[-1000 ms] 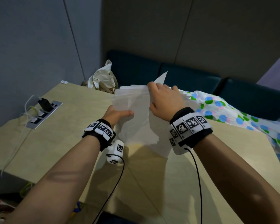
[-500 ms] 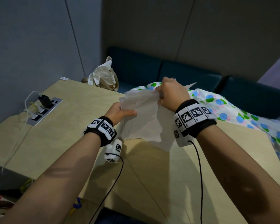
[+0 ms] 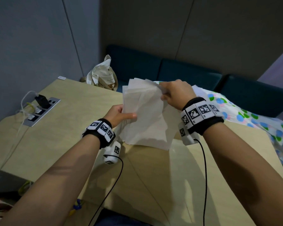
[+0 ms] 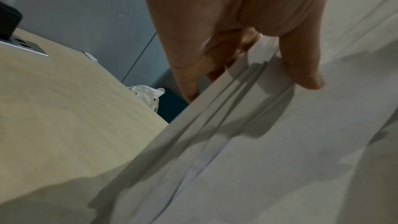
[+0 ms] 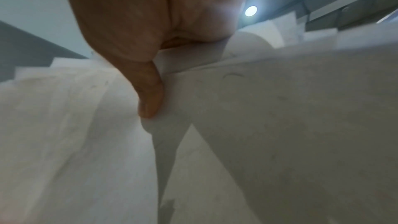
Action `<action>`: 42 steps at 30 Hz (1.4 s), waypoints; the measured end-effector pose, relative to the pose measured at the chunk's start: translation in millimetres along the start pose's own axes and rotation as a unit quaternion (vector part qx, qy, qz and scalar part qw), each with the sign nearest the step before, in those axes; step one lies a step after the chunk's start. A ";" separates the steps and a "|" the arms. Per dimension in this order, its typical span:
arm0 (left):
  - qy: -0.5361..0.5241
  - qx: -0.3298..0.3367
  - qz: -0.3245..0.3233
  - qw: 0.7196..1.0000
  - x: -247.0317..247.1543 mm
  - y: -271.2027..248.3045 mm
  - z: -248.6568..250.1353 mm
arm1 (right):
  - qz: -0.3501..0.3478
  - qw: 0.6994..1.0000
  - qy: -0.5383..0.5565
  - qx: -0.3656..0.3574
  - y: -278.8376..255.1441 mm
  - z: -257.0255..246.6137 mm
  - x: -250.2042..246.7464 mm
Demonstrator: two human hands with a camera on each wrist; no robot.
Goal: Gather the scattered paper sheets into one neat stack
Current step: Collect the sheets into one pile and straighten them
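A bundle of several white paper sheets [image 3: 145, 118] stands nearly upright over the wooden table [image 3: 59, 136], its lower edge close to the tabletop and its edges fanned unevenly. My left hand [image 3: 119, 114] grips the bundle's left edge, thumb in front and fingers behind. In the left wrist view the thumb [image 4: 301, 67] presses on the layered sheets [image 4: 258, 142]. My right hand [image 3: 173, 93] pinches the bundle's upper right corner. From the right wrist, the thumb [image 5: 148, 94] lies on the paper [image 5: 280, 125], which fills most of the view.
A power strip [image 3: 41, 110] with a black plug and white cables is set in the table at the left. A cream cloth bag [image 3: 103, 74] sits behind the table on a dark bench. A dotted cloth [image 3: 255, 121] drapes over the table's right side.
Both hands have lifted the sheets off the table and turned them upright. The right hand moved from pressing on the pile to pinching its top right corner.
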State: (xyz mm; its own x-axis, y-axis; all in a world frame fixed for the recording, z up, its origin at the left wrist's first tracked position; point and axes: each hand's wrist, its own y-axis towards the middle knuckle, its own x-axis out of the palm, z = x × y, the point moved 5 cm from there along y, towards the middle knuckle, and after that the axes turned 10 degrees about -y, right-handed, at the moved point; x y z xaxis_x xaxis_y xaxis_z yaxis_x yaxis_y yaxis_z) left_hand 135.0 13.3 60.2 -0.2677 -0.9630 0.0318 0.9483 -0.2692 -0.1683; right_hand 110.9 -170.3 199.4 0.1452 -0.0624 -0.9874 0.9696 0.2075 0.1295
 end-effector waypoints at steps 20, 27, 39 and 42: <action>-0.030 -0.019 0.243 0.969 -36.8 9.0 -19.4 | -0.010 0.947 0.149 0.285 -9.7 89.3 67.8; 0.101 -0.146 0.282 0.943 -56.6 2.5 -52.2 | -0.288 0.914 0.078 0.275 -55.7 102.2 183.8; 0.111 -0.247 0.295 0.916 -74.1 11.9 -115.6 | -0.325 0.933 0.009 0.154 -45.2 60.3 285.9; 0.091 -0.246 0.295 0.919 -80.3 17.0 -128.2 | -0.315 0.941 0.010 0.121 -27.6 48.9 295.6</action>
State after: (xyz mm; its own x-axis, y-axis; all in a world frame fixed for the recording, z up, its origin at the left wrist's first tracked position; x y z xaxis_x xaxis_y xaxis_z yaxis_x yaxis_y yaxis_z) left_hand 150.7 87.9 -71.6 0.2016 -0.9089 -0.3650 0.7577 0.3809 -0.5300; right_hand 136.7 -242.2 -91.7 -0.4746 -0.0805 -0.8765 0.8791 -0.0933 -0.4674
